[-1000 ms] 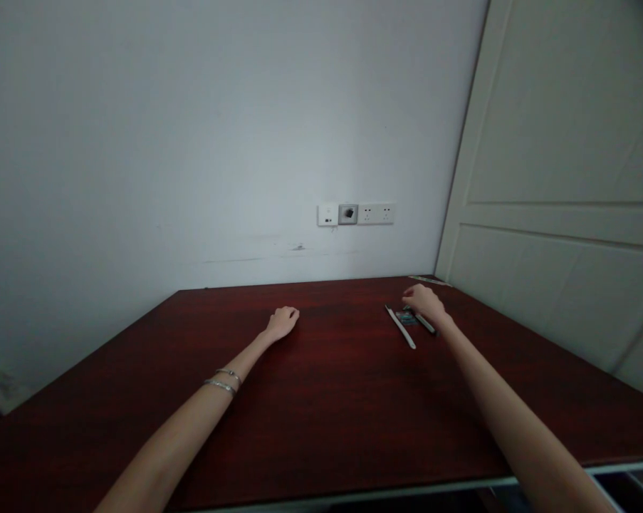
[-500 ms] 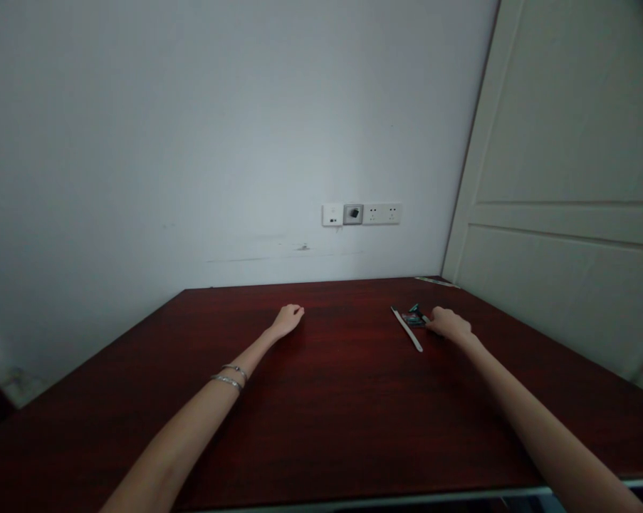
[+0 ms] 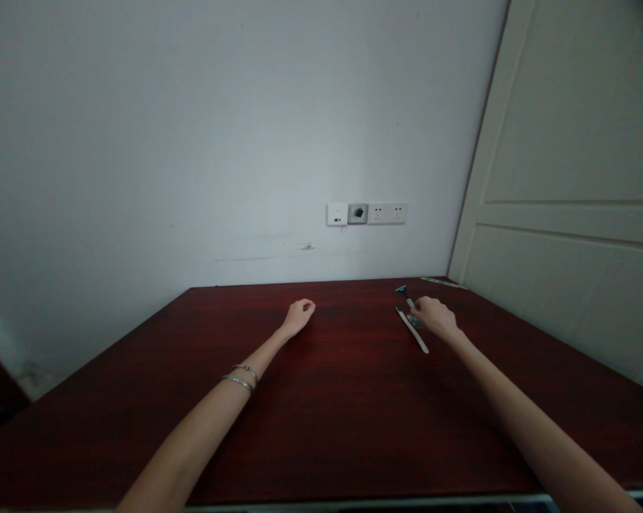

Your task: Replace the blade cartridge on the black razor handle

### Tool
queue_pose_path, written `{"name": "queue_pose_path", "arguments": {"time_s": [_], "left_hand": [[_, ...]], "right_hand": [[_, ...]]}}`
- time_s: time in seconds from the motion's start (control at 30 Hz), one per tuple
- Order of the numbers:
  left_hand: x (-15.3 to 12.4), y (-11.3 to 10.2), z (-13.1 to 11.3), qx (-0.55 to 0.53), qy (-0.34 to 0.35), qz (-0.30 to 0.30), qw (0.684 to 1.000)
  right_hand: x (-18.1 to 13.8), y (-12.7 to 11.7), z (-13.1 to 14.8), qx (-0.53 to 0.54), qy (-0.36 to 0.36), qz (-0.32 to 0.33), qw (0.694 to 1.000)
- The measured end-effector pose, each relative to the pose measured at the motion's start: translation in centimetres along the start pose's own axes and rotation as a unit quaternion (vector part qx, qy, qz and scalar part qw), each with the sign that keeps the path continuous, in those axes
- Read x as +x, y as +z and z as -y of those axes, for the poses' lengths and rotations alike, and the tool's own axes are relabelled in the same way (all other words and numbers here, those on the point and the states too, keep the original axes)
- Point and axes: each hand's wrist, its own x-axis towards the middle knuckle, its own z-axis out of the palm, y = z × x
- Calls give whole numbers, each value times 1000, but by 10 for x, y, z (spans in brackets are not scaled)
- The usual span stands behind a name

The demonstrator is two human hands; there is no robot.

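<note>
The lower end of a razor [image 3: 410,303] disappears into the right hand [image 3: 416,308] at right of centre in the frame, the fingers closed narrowly about the handle and themselves partly masked by the back of the hand. The teal head stands clear, just beyond the fingertips toward the upper left; whether it touches the tabletop [image 3: 321,413] is hard to make out in the dim light. A small flat packet [image 3: 416,323] lies just below the hand, its right portion covered and its printing too small to read. Immediately to the packet's left, a slim pale strip with a dark tip [image 3: 413,331] slants down toward the lower right, near the hand but apart from it.

Near the middle of the frame, well apart from the razor, the left hand [image 3: 300,315] rests at the tabletop with its fingers curled inward; their tips are turned from view, and whether they meet cannot be told. Two silvery bracelets [image 3: 241,377] circle that forearm, their undersides hidden. Both forearms are cut off by the bottom edge. At the tabletop's far right corner lies a thin patterned strip [image 3: 443,283], its markings illegible, near a pale panelled door [image 3: 567,171] cropped by the right edge.
</note>
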Motion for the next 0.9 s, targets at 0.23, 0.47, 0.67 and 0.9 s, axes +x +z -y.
{"name": "queue_pose_path", "arguments": {"time_s": [0.23, 0.47, 0.67, 0.9], "left_hand": [[-2, 8, -32, -69, 19, -4, 997], [-2, 17, -54, -97, -37, -24, 994], [-8, 12, -57, -56, -58, -60, 995], [-9, 7, -54, -19, -76, -60, 995]], "right_hand": [[-14, 10, 89, 186, -112, -30, 976], [-40, 33, 155, 291, -191, -3, 937], [-48, 42, 165, 310, -208, -8, 928], [-55, 38, 166, 358, -239, 26, 902]]}}
